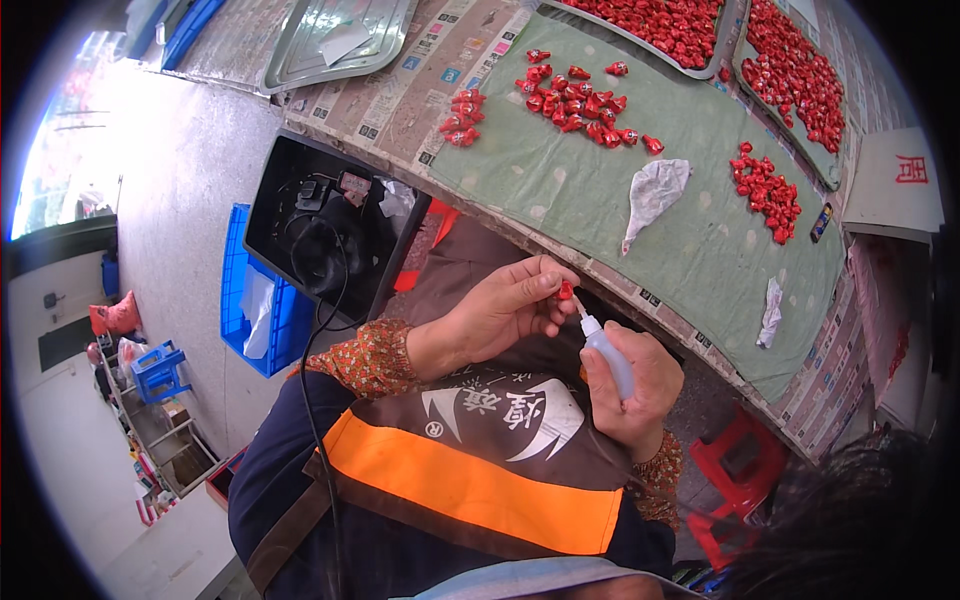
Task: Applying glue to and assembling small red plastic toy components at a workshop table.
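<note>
My left hand [505, 305] pinches a small red piece [566, 291] between thumb and fingers, just below the table edge. My right hand [635, 385] grips a small white squeeze bottle [608, 352], its thin nozzle touching the red piece. Both hands are over my lap, above a dark apron with an orange stripe [470, 485]. On the green cloth [600, 190] beyond lie several more small red pieces [580, 105] in loose heaps.
Metal trays of red pieces [690, 25] stand at the table's far edge, an empty metal tray [335, 40] at left. Crumpled white paper [652, 195] lies on the cloth. A black bin [320, 230] and blue crate [255, 310] sit left; a red stool [735, 465] right.
</note>
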A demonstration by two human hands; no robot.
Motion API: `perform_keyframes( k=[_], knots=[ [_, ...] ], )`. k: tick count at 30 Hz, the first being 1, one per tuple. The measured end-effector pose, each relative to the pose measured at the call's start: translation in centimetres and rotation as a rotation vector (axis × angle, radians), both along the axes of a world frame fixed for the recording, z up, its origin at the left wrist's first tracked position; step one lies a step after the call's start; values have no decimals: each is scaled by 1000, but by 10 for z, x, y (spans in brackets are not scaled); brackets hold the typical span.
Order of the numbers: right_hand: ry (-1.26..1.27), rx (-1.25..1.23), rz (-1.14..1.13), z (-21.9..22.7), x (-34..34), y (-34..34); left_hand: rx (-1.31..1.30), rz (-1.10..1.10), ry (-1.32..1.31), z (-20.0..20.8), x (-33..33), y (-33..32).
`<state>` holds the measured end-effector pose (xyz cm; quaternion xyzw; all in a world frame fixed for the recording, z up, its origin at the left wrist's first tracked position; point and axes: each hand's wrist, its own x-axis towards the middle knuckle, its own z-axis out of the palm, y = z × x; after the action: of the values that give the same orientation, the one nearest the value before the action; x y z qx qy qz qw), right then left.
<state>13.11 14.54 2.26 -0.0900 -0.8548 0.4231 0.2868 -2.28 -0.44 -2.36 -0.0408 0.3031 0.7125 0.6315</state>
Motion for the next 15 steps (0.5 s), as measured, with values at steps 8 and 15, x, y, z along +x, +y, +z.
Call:
perform_keyframes(
  k=[8, 15],
  knots=[
    [-12, -9, -1, 1, 2, -1, -75, 47, 231, 5, 2, -2],
    [-18, -5, 2, 1, 2, -2, -62, 75, 338, 5, 1, -2]
  ],
)
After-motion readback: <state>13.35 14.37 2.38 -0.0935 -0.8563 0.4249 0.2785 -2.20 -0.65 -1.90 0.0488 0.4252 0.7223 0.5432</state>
